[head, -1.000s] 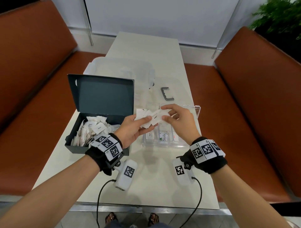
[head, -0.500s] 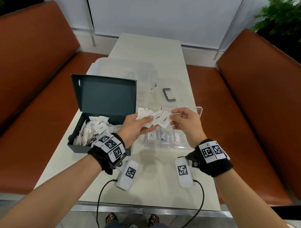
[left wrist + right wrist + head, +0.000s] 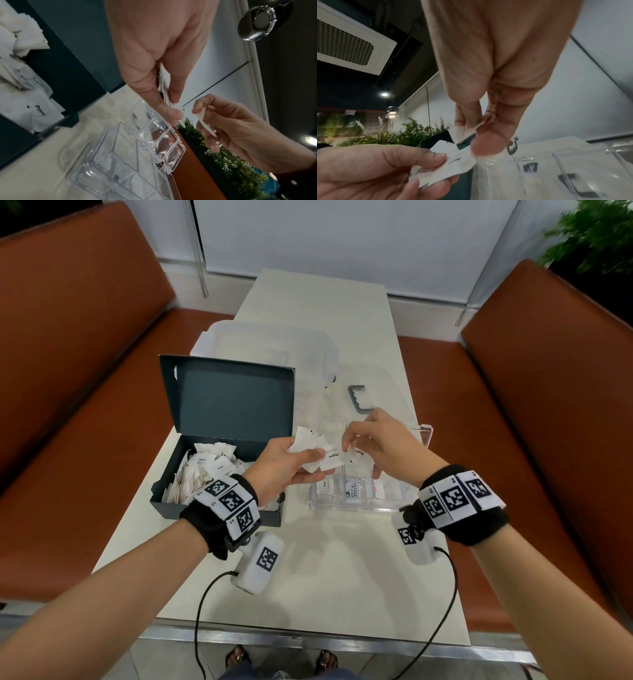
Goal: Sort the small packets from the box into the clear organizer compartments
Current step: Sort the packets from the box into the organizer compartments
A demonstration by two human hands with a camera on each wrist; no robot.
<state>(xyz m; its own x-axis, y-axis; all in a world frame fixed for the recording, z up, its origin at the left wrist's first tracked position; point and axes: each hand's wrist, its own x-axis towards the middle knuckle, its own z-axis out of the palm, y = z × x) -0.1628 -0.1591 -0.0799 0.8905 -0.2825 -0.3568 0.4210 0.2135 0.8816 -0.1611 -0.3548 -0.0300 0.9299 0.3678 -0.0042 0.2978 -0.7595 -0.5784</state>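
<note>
My left hand [image 3: 317, 463] grips a fan of small white packets [image 3: 313, 448] above the table, between the box and the organizer. Just right of the fan, my right hand [image 3: 347, 445] pinches a single white packet [image 3: 359, 453] over the clear organizer [image 3: 416, 503]. The organizer's near compartments hold a few packets, one labelled Stevia [image 3: 354, 489]. The dark open box [image 3: 219, 402] at the left holds several white packets [image 3: 205, 470]. In the left wrist view my fingers [image 3: 171, 113] clamp the fan, and the right hand [image 3: 231, 128] holds its packet [image 3: 205, 121] edge-on. The organizer [image 3: 130, 155] lies below.
A cloudy plastic tub [image 3: 274, 347] stands behind the box, and a grey U-shaped handle [image 3: 358, 402] lies behind the organizer. Brown bench seats [image 3: 513, 440] flank the narrow white table [image 3: 342, 577]. Two tagged white devices with cables hang from my wrists.
My right hand has drawn one packet out of the fan and holds it slightly apart, lower over the organizer. The left hand keeps the rest of the packets.
</note>
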